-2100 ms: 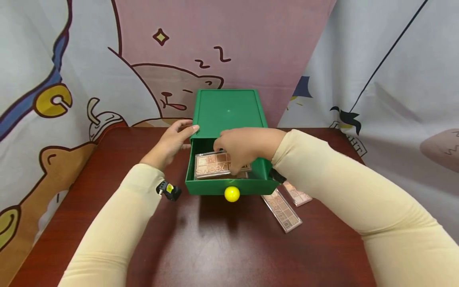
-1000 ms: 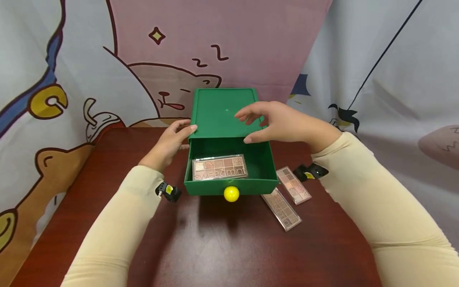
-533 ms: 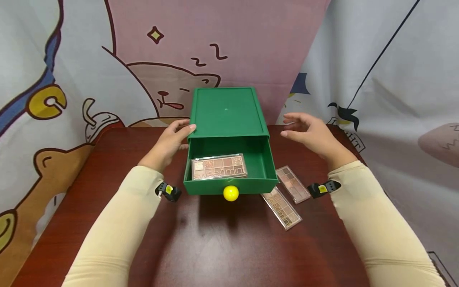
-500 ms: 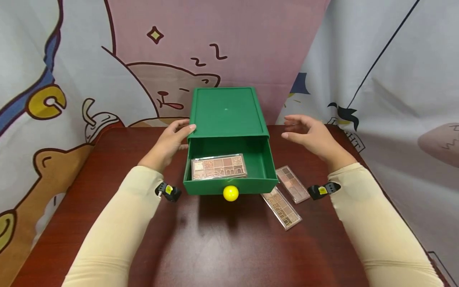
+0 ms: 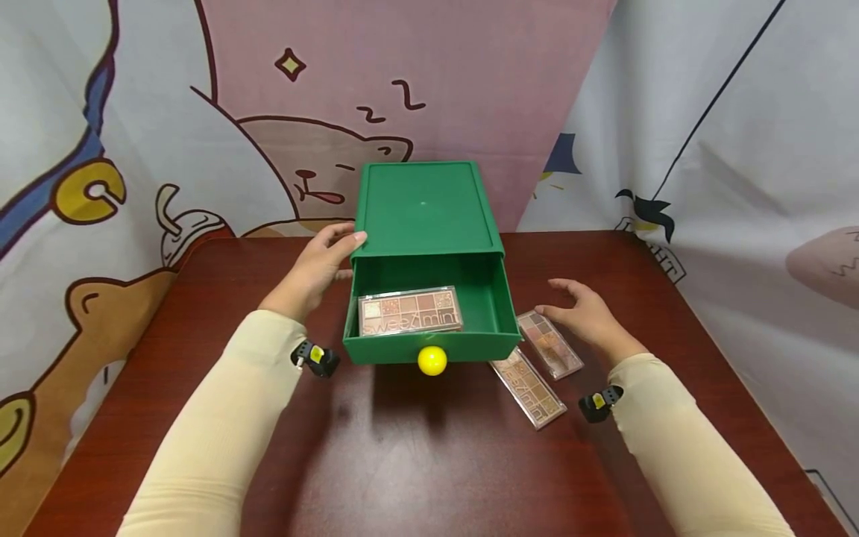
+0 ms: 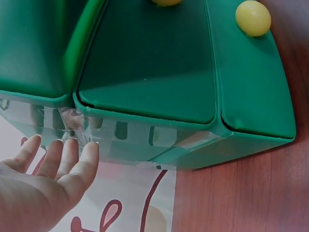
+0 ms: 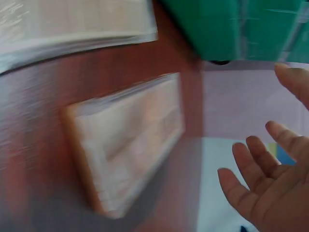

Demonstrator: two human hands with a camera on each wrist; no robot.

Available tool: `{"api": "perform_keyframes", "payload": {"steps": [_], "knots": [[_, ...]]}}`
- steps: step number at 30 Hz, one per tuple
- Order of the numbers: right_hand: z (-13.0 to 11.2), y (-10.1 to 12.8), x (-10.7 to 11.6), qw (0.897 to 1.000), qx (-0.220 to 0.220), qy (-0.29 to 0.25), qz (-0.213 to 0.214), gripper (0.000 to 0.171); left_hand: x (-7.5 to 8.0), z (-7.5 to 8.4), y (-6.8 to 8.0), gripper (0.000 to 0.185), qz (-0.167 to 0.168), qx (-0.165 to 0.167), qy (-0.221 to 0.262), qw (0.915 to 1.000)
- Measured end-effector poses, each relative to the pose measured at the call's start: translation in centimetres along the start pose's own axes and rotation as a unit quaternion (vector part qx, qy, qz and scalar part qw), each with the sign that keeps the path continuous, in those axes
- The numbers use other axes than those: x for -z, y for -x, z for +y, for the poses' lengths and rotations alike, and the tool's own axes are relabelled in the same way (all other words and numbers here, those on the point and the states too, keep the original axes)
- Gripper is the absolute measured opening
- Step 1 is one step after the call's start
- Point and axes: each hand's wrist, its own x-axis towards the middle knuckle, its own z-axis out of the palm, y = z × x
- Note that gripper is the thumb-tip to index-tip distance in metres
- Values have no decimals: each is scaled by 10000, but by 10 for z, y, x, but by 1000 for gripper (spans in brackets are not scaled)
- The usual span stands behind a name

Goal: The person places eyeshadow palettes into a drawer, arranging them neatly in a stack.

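Observation:
A green drawer cabinet [image 5: 426,209] stands on the table with its top drawer [image 5: 483,348] pulled out. An eyeshadow palette [image 5: 411,309] lies in the drawer's left part. My left hand [image 5: 310,270] rests its thumb at the cabinet's upper left edge; in the left wrist view its extended fingers [image 6: 88,162] lie by the cabinet's side. To the right, my right hand [image 5: 590,317] hovers with parted fingers and thumb near another eyeshadow palette [image 5: 552,344] on the table. A further eyeshadow palette [image 5: 529,389] lies beside it, one end hidden under the drawer. The right wrist view is blurred.
A yellow knob [image 5: 432,361] juts from the drawer front. Lower drawers with a yellow knob [image 6: 253,18] show in the left wrist view. A printed curtain [image 5: 496,97] hangs behind the brown table [image 5: 416,477].
My right hand let go of the palette in the drawer, drew back to the right, then came down toward the palettes on the table. The left hand stays at the cabinet.

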Motion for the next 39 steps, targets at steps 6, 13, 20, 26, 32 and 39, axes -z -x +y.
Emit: {"api": "perform_keyframes", "payload": {"steps": [6, 13, 20, 26, 32, 39], "knots": [[20, 7, -14, 9993, -315, 102, -159, 67, 0, 0, 0, 63, -32, 27, 1, 10000], [28, 13, -21, 9966, -626, 430, -330, 74, 1, 1, 0, 64, -46, 18, -10, 10000], [32, 18, -27, 9930, -695, 897, -337, 73, 2, 1, -1, 63, -27, 12, 8, 10000], [32, 22, -33, 9906, -801, 1086, -220, 76, 2, 1, -1, 63, -34, -12, 11, 10000], [29, 24, -39, 9857, -827, 1460, -125, 79, 1, 1, -1, 63, -36, -21, 39, 10000], [26, 26, -44, 9799, -813, 1822, -20, 78, 1, -1, 0, 63, -32, 25, 10, 10000]]}}
